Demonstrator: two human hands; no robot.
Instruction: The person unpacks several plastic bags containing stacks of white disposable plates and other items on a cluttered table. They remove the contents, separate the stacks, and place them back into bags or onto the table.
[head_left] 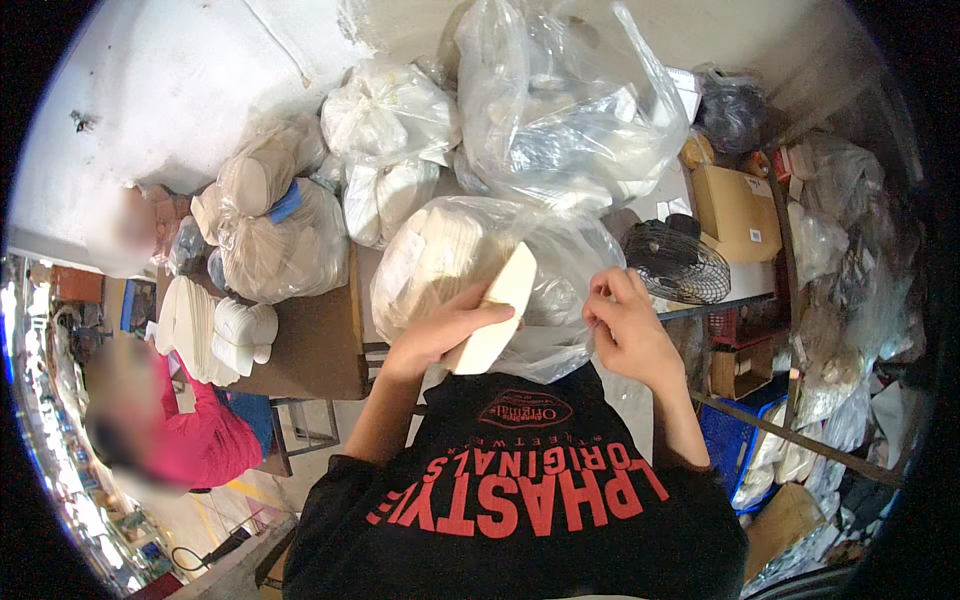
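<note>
My left hand (445, 325) is wrapped round a small stack of cream insole-shaped pieces (516, 280), held tilted with the thumb on top. Behind it, a clear plastic bag (570, 255) lies open toward me, with a large stack of similar cream pieces (440, 250) in its left part. My right hand (628, 325) is closed at the bag's right edge, fingertips curled together. Whether those fingers pinch the plastic or something small cannot be made out.
Full plastic bags (390, 115) crowd the wall side. To the right are a black fan (677, 262) and a cardboard box (738, 215). On the left, more cream stacks (195, 330) lie on a brown table (315, 345), beside a person in a pink top (205, 435).
</note>
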